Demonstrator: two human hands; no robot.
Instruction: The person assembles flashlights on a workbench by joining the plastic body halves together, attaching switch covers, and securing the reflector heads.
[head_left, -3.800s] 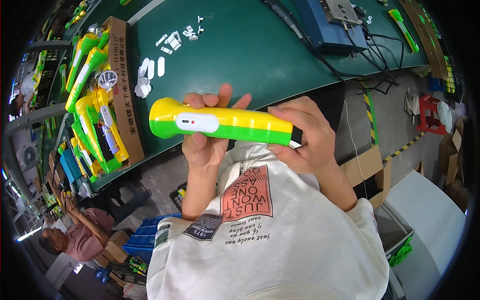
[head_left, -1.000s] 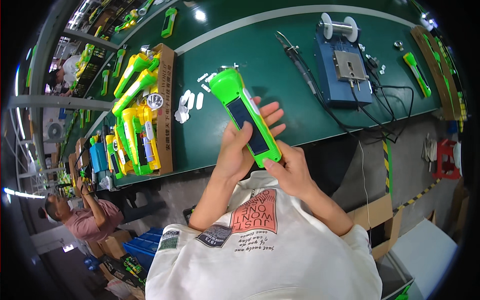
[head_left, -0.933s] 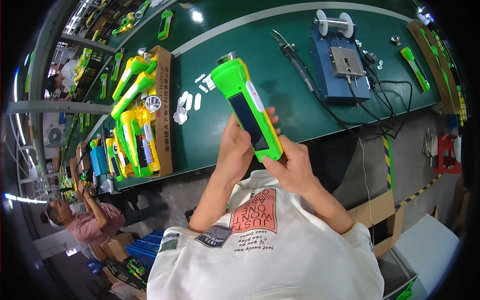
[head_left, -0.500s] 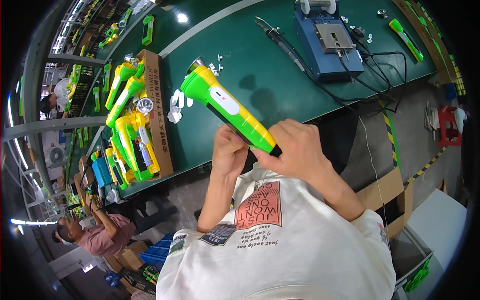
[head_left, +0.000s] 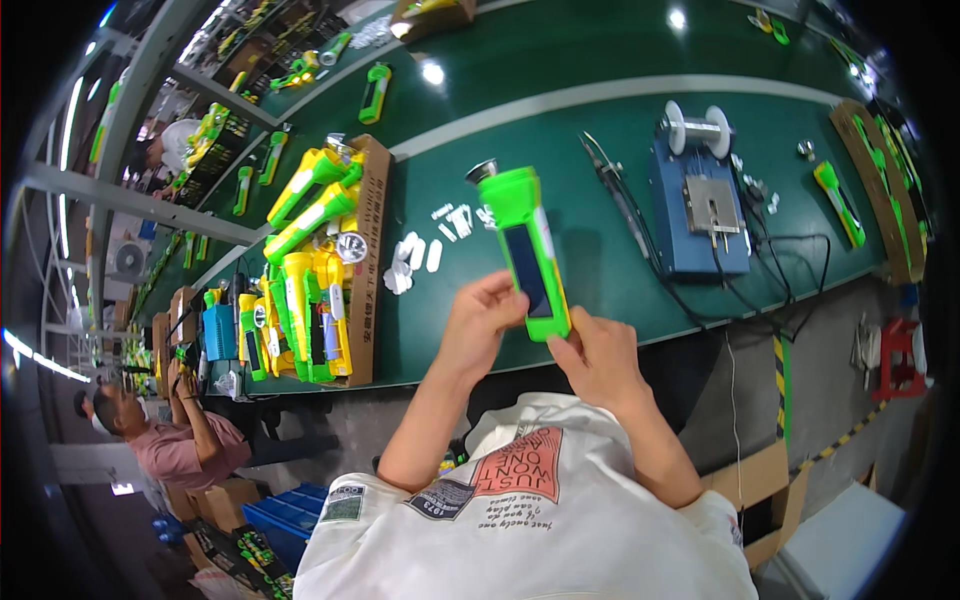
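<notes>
A green and yellow flashlight [head_left: 521, 240] is tilted slightly above the workbench, its wide head pointing away from me. A long dark panel runs along the side turned up. At the head's far left edge a shiny reflector [head_left: 482, 171] sticks out, separate from the rim; how it is attached cannot be seen. My left hand [head_left: 482, 325] grips the handle from the left, thumb at the dark panel's lower edge. My right hand [head_left: 603, 362] is closed at the butt end, thumb against the green base. Its other fingers are partly hidden.
An open cardboard box [head_left: 368, 260] full of flashlights stands left. White plastic pieces [head_left: 404, 262] lie beside it. A soldering iron [head_left: 620, 190] and a blue soldering station [head_left: 697, 190] with cables occupy the right. Another flashlight [head_left: 838, 205] lies farther right. A person [head_left: 185, 435] works at far left.
The flashlight has turned about its length: the white switch plate faced up before, now the dark panel does. It also stands more upright. My view has shifted, and both hands have changed their grip.
</notes>
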